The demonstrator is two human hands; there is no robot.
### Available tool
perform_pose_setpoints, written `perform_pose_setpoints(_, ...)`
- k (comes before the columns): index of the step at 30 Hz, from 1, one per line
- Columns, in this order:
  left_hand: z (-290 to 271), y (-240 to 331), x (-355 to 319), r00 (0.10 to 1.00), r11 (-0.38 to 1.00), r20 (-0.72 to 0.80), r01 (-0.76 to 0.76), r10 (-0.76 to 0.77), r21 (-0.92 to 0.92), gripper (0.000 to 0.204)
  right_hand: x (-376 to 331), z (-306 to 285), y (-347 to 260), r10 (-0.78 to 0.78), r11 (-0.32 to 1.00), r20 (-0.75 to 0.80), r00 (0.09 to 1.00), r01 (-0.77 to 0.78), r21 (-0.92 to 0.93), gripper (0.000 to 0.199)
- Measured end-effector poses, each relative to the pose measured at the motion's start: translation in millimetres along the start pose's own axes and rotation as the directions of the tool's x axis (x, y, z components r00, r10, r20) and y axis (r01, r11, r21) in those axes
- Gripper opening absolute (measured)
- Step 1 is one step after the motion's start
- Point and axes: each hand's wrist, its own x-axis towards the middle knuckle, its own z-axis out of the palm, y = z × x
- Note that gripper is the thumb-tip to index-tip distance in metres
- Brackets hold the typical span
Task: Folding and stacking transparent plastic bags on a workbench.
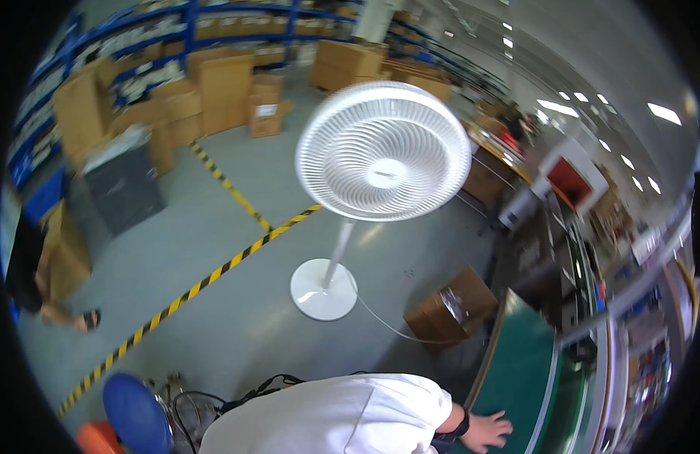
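My left arm, in a white sleeve (327, 416), reaches across the lower edge of the view toward the right. A dark band or watch (462, 425) circles the wrist. My left hand (486, 433) is over the green work surface (520, 352) with its fingers spread, and nothing shows in it. Whether it presses on the surface I cannot tell. My right hand is out of view. A white pedestal fan (384, 174) stands on the grey floor beyond the arm, its round base (323, 290) trailing a pale cord.
An open cardboard box (450, 306) stands beside the bench. A blue round stool (138, 415) is at lower left, near black cables. Yellow-black tape (206, 284) marks the floor. Farther left are a person's leg (58, 310), a dark grey bin (124, 189) and stacked cartons (222, 91).
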Motion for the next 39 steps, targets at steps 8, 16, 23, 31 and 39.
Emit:
perform_pose_setpoints(8, -34.3, 12.4, -77.4, 0.910, 0.938, 0.305, 0.194, -0.282, 0.288, 0.069, 66.0, -11.9, -113.3, -0.234, 0.965, -0.069, 0.970, 0.240, 0.104, 0.031)
perform_pose_setpoints(16, -31.2, 8.5, -65.6, 0.886, 0.941, 0.360, 0.197, -0.291, 0.276, 0.072, 82.0, 21.9, -104.1, -0.236, 0.962, -0.026, 0.971, 0.238, 0.134, 0.031)
perform_pose_setpoints(23, -39.6, 12.4, -68.1, 0.880, 0.951, 0.381, 0.207, -0.284, 0.232, 0.072, 87.1, 42.1, -91.0, -0.211, 0.966, 0.000, 0.977, 0.209, 0.150, 0.032)
perform_pose_setpoints(31, -45.2, 17.0, -70.2, 0.870, 0.946, 0.388, 0.228, -0.303, 0.229, 0.071, 85.4, 53.9, -87.0, -0.195, 0.966, 0.009, 0.981, 0.190, 0.177, 0.033)
perform_pose_setpoints(39, -46.9, 18.8, -74.5, 0.923, 0.967, 0.310, 0.176, -0.228, 0.186, 0.071, 100.1, 89.2, -100.8, -0.204, 0.956, 0.040, 0.978, 0.190, 0.225, 0.034)
